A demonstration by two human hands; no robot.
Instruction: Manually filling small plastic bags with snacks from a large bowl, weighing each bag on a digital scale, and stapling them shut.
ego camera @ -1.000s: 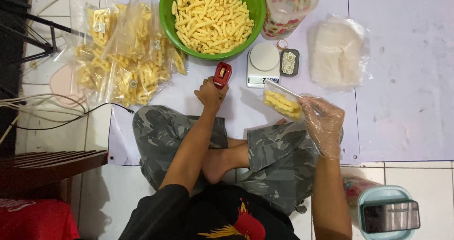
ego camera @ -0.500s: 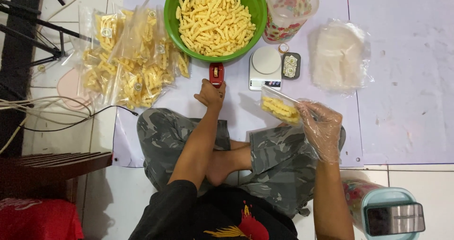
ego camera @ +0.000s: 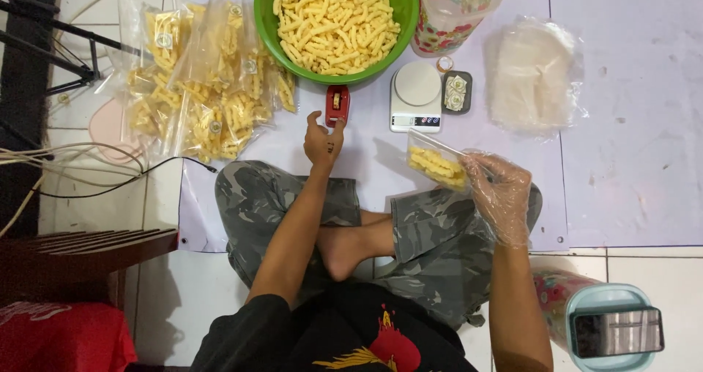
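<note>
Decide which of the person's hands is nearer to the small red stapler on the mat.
Left. The left hand lies just below the red stapler, fingertips almost at it. The gloved right hand is far off to the right and lower, holding a small bag of snacks.

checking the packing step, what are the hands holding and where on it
The gloved right hand pinches a clear snack bag by its right end. The left hand holds nothing, near the red stapler.
</note>
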